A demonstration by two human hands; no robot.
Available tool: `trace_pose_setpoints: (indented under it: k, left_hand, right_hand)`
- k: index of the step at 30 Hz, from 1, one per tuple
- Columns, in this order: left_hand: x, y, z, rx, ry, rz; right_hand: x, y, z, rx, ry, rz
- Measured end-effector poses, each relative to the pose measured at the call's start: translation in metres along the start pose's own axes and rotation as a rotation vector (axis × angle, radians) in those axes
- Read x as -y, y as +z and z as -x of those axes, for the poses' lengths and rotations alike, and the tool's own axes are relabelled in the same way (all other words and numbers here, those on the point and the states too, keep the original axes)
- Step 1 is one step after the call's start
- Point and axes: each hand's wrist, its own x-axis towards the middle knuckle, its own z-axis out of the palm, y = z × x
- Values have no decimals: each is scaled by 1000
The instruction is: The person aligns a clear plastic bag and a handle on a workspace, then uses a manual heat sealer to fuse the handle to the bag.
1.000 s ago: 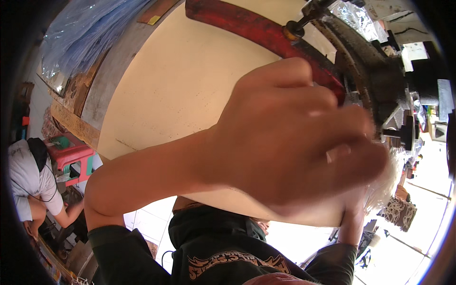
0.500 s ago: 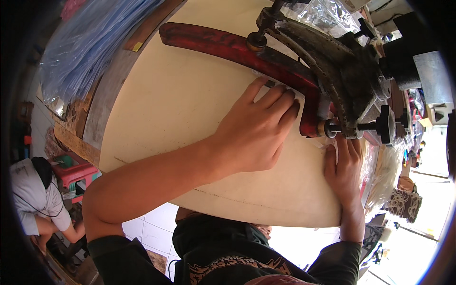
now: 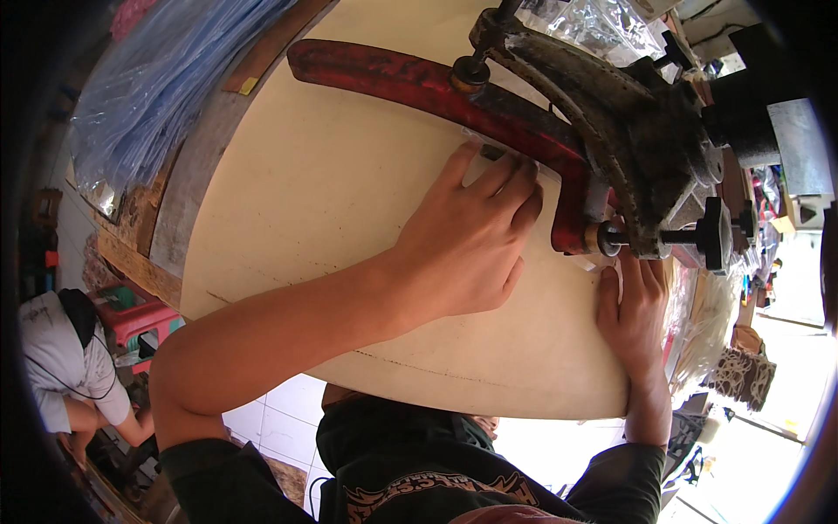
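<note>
My left hand (image 3: pixel 467 240) lies flat on the cream board (image 3: pixel 332 201), fingers together, tips pressing a clear film strip (image 3: pixel 476 140) right against the red machine arm (image 3: pixel 419 83). My right hand (image 3: pixel 633 310) lies palm down nearer the board's edge, fingers together, just under the black knob (image 3: pixel 711 234); I cannot tell whether it pins anything. The dark iron head (image 3: pixel 637 131) stands above both. I judge it best to keep the fingertips clear of the arm and press evenly so the film lies flat. A seated person (image 3: pixel 61 367) is far left.
</note>
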Motion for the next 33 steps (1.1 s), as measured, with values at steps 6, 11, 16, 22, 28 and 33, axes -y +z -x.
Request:
trace_pose_setpoints:
  k: [6, 11, 16, 22, 28, 33]
  left_hand:
    - [0, 1, 0, 9, -2, -16]
    - [0, 2, 0, -4, 2, -8]
    - [0, 1, 0, 5, 0, -17]
    - [0, 0, -1, 6, -2, -12]
    - [0, 2, 1, -11, -7, -38]
    - [-1, 2, 2, -49, 21, -22]
  right_hand:
    - [1, 1, -1, -7, 8, -31]
    - [-4, 4, 6, 14, 25, -14]
    - [-1, 3, 3, -6, 29, -41]
    - [0, 1, 4, 42, 67, -28]
    - [3, 2, 3, 36, 65, -35]
    - [4, 2, 2, 17, 50, -49]
